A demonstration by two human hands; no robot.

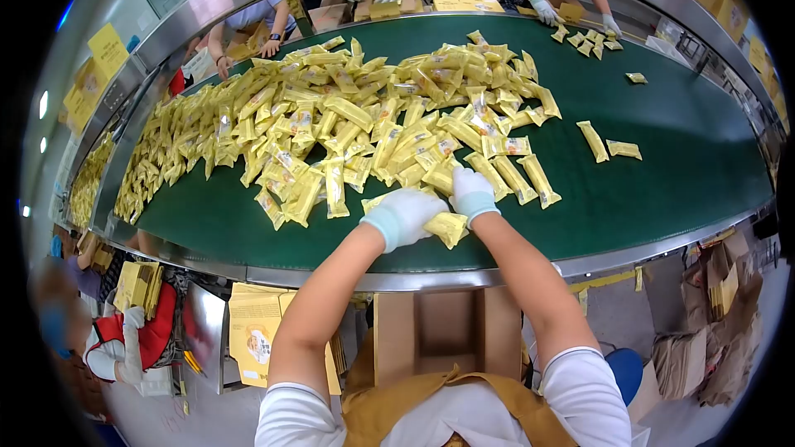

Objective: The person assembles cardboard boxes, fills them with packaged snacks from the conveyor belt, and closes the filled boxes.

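Head view: one packet [448,232] jutted bodyward, nearer the left hand [406,217] than the right hand [474,191]. I couldn't tell the fingers' grip.

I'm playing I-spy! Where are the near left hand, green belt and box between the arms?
Left hand [407,215], head view: its back.
Green belt [662,174], head view: bare right part.
Box [394,335], head view: left flap.
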